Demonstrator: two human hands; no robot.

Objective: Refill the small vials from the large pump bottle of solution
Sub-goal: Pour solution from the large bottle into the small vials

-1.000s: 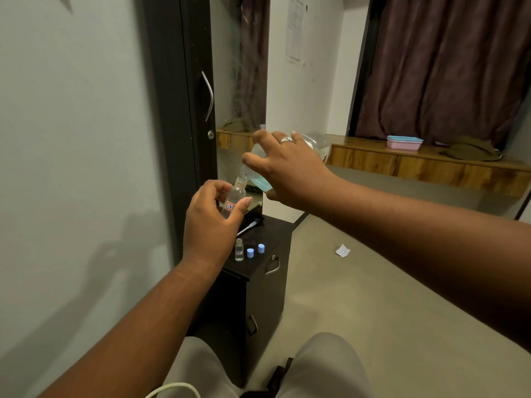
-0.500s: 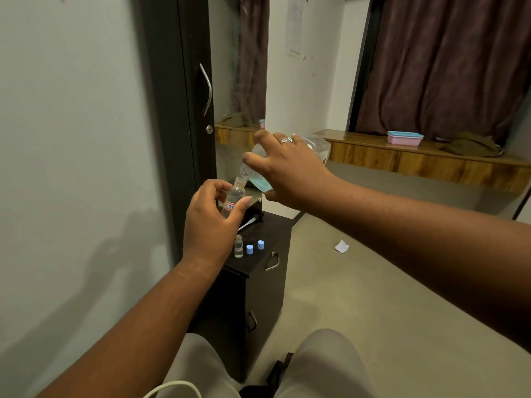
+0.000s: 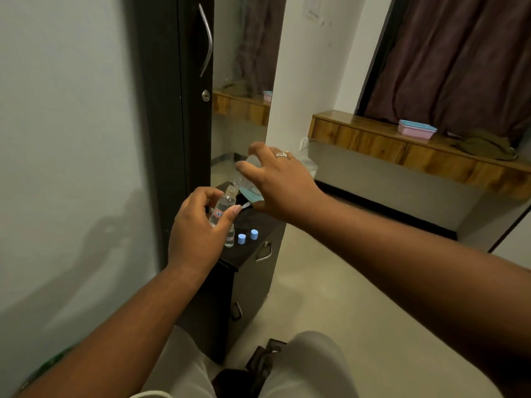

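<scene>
My left hand (image 3: 198,228) holds a small clear vial (image 3: 223,205) with a red and blue label, tilted, its open mouth up. My right hand (image 3: 280,182) grips the large clear bottle (image 3: 244,180) with a teal label, tipped so its neck sits just above the vial's mouth. Most of the large bottle is hidden behind my hand. A second small vial (image 3: 230,239) stands on the dark cabinet top (image 3: 264,222), partly behind my left thumb. Two blue caps (image 3: 242,239) (image 3: 254,234) stand beside it.
The dark cabinet (image 3: 253,282) has drawers with metal handles. A tall dark wardrobe door (image 3: 175,110) and a mirror stand behind it. A wooden ledge (image 3: 416,156) carries a pink box (image 3: 416,130) and a folded cloth. My knees are at the bottom edge.
The view has shifted a little, so the hands sit lower in frame. Both hands keep their grips, with the large bottle still tipped over the vial.
</scene>
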